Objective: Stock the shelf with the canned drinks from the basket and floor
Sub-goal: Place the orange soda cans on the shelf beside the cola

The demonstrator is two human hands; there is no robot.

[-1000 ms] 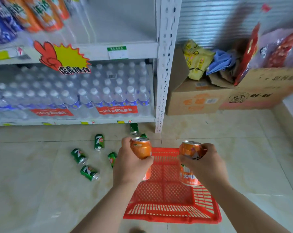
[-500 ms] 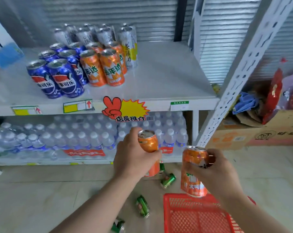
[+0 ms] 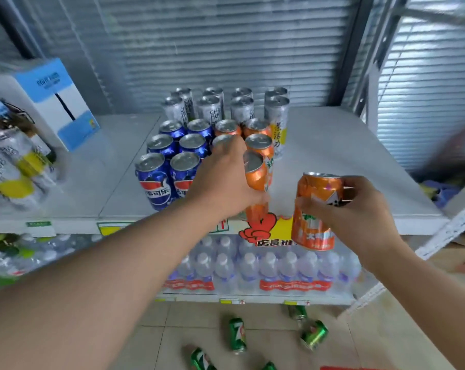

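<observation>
Grips an orange can [image 3: 255, 174] in the left hand [image 3: 220, 180], over the shelf [image 3: 346, 161] front, blue cans [image 3: 154, 180] just left of that grip. Holds a second orange can [image 3: 311, 225] in the right hand [image 3: 359, 209], before the shelf edge. Leaves green cans [image 3: 237, 335] on the floor [image 3: 373, 329], well below both grips.

A second ago both hands hovered low over the red basket [image 3: 351, 367]; now only a red sliver of it shows at the bottom edge. The left hand [image 3: 220, 182] has risen and reached forward over the shelf [image 3: 346, 161], bringing the left orange can [image 3: 255, 174], slightly tilted, just in front of the row of orange cans [image 3: 259, 144] standing there; whether its base touches the shelf cannot be told. The right hand [image 3: 359, 209] has lifted the right orange can [image 3: 314, 214] from basket height to the shelf's front edge.
</observation>
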